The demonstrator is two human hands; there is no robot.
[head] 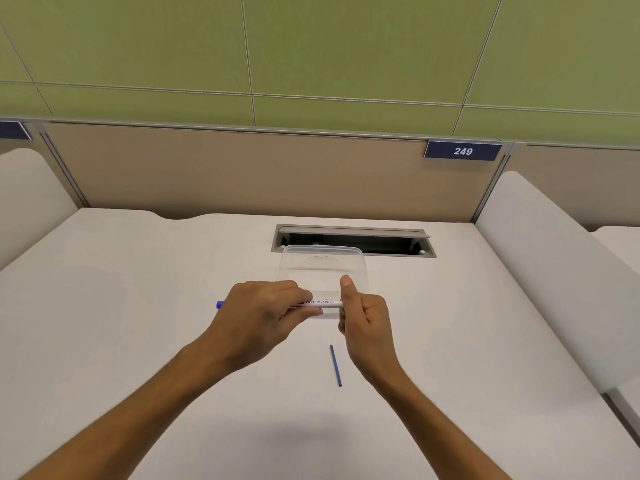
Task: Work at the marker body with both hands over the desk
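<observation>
On the white desk [138, 306], in front of a clear plastic container [323, 265], both hands hold a whiteboard marker [322, 302] level in the air. The left hand [258, 311] curls round the barrel, its blue end poking out — the right hand [363, 315] grips the other end, thumb raised. It looks like the marker is being taken apart or reassembled, with a thin blue rod [335, 365] lying loose on the desk nearby — the next move likely needs a steady pull or twist along the barrel.

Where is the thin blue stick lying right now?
In the head view the thin blue stick lies on the white desk, just below and between the left hand and right hand, which hold the whiteboard marker.
</observation>
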